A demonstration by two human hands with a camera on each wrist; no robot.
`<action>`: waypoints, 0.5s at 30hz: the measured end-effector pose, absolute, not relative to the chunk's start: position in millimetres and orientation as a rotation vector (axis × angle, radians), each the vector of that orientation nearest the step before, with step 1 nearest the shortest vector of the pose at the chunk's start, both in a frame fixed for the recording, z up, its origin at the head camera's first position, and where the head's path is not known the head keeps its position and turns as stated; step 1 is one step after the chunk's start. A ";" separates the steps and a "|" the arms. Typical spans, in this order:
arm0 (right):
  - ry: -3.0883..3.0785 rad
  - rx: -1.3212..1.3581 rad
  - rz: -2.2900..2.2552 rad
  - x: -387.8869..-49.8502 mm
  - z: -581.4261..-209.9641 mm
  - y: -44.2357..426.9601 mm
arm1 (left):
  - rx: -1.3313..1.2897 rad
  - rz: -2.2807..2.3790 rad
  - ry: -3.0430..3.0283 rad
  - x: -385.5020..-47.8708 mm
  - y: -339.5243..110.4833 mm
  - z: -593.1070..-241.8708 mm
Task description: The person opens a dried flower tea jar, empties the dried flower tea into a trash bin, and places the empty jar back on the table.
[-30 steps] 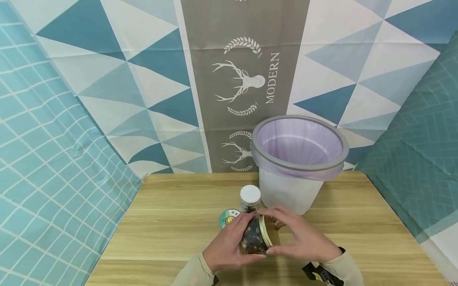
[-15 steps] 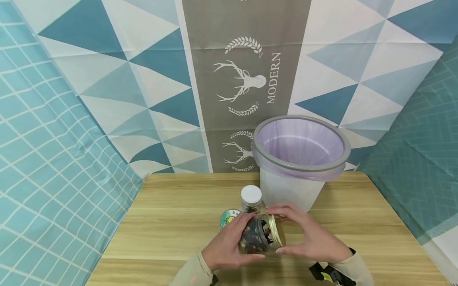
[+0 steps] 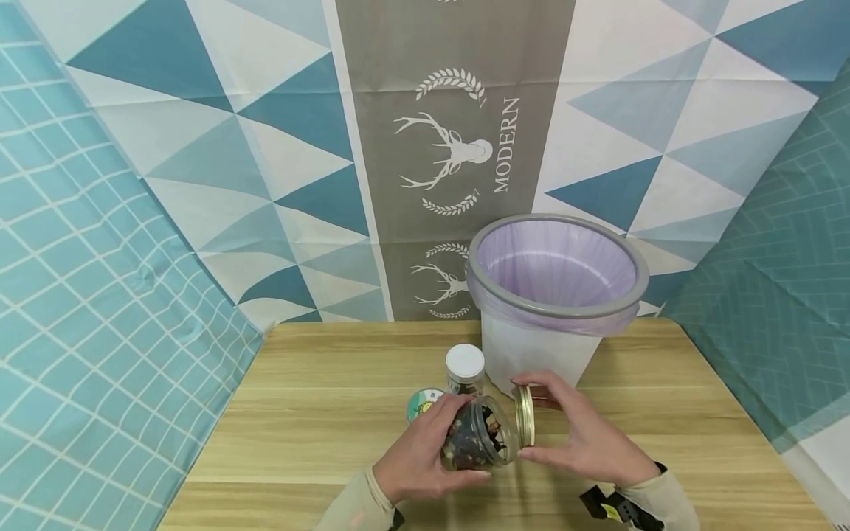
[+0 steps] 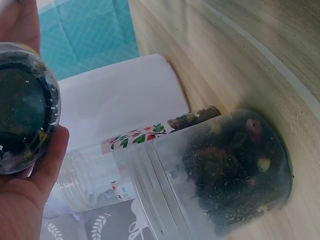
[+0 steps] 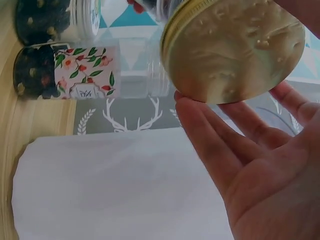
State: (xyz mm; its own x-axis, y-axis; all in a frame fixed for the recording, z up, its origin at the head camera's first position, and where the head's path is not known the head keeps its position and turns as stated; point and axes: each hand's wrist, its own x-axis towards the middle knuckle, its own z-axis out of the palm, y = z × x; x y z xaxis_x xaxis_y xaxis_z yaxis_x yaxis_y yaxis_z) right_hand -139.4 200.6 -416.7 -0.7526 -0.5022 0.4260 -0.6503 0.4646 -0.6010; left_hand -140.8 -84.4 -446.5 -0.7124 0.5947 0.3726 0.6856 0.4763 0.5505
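Tilted with its mouth to the right, a clear jar (image 3: 468, 440) of dark dried contents is gripped by my left hand (image 3: 423, 453). Its mouth is uncovered. A gold lid (image 3: 524, 417) is pinched at its edge by the fingers and thumb of my right hand (image 3: 584, 435), a small gap away from the jar's rim. In the right wrist view the gold face of the lid fills the upper right. The left wrist view shows the jar's round base at the left edge.
Behind the hands stand a white-capped jar (image 3: 465, 363) with a floral label and a jar with a green printed lid (image 3: 423, 403). A white bin (image 3: 538, 346) with a purple liner stands at the back right of the wooden table (image 3: 299, 413).
The gold lid has come off the jar's mouth and moved right with my right hand. My left hand and the jar have stayed almost in place.
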 end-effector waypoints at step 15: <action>-2.589 0.842 1.213 -152.3 -442.7 211.2 | -1.123 -1.106 -2.567 -140.6 -86.0 -445.2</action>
